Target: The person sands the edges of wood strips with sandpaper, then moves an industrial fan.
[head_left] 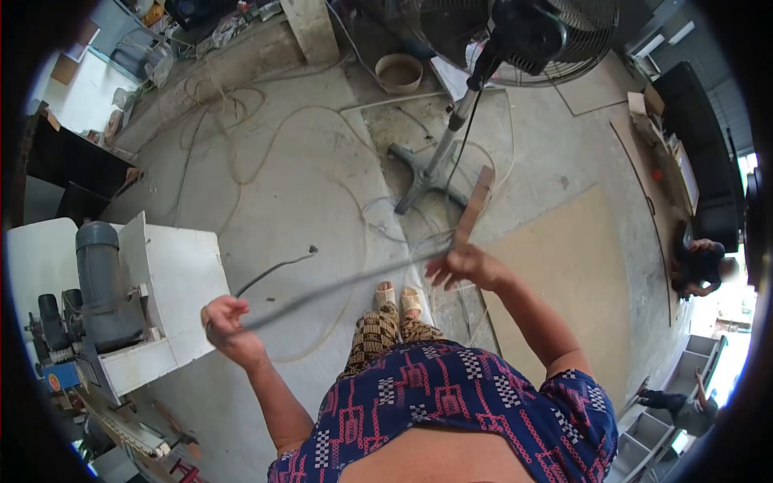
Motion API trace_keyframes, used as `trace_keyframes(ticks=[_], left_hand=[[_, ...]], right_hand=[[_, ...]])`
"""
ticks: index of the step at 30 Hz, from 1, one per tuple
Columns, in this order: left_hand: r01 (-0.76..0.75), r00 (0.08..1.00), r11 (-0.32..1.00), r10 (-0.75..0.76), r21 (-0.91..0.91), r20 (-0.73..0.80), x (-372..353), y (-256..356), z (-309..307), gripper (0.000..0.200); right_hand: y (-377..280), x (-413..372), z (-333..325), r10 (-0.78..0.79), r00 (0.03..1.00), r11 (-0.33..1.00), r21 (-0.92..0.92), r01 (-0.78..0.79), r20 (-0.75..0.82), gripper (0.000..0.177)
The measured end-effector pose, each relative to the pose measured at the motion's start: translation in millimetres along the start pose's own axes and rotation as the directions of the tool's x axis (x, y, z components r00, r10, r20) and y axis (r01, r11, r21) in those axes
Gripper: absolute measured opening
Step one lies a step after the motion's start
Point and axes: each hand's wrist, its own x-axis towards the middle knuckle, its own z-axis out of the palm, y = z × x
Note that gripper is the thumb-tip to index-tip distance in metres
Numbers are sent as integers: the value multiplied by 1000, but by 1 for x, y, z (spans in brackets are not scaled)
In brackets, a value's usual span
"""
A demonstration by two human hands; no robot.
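A dark grey cable [346, 283] stretches between my two hands, blurred by motion. My left hand [233, 328] is closed around it at the left, and a short end of the cable curls up from there to a frayed tip on the floor side. My right hand [471, 267] is near the cable's other end, its fingers spread and pointing down-left. A flat brown strip [475, 205] stands up from beside the right thumb; whether the hand touches it is unclear.
A standing fan [439, 157] is ahead, with a round bowl [398, 74] beyond it. Thin hoses lie looped on the floor. A motor machine [105, 274] stands left, a tan board [564, 274] lies right. Two people [699, 266] are at the far right.
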Motion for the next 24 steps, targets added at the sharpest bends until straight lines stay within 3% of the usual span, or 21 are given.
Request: trace_keyframes(ticks=[2, 5, 7, 8, 10, 14, 18, 21, 24], left_hand=[[-53, 996, 999, 53, 11, -70, 12, -7, -12, 45], [49, 966, 975, -101, -218, -237, 29, -1, 6, 49], [142, 967, 948, -194, -283, -166, 41, -12, 10, 53], [185, 967, 942, -225, -279, -120, 49, -14, 5, 54], [286, 956, 942, -294, -174, -16, 56, -28, 0, 60], [273, 960, 954, -278, 125, 25, 56, -27, 17, 66], [345, 935, 925, -354, -161, -31, 56, -50, 12, 65], [395, 910, 762, -399, -513, 108, 56, -82, 11, 59], [478, 846, 584, -507, -656, 164, 47, -110, 12, 52]], right_hand=[[0, 2, -7, 158, 985, 942, -312, -128, 73, 45], [-13, -1, -37, 88, 975, 872, -458, -174, -202, 41], [-28, -5, -52, -23, 895, 892, -414, -183, -445, 39], [-34, -9, -48, -86, 867, 902, -408, -141, -492, 38], [-47, -11, -57, -178, 820, 905, -418, -81, -544, 38], [-85, -7, -57, -303, 746, 884, -467, -13, -594, 45], [-119, 11, -74, -462, 675, 816, -574, 69, -576, 50], [-146, 30, -89, -576, 571, 771, -622, 140, -585, 51], [-163, 44, -86, -638, 444, 752, -633, 184, -630, 55]])
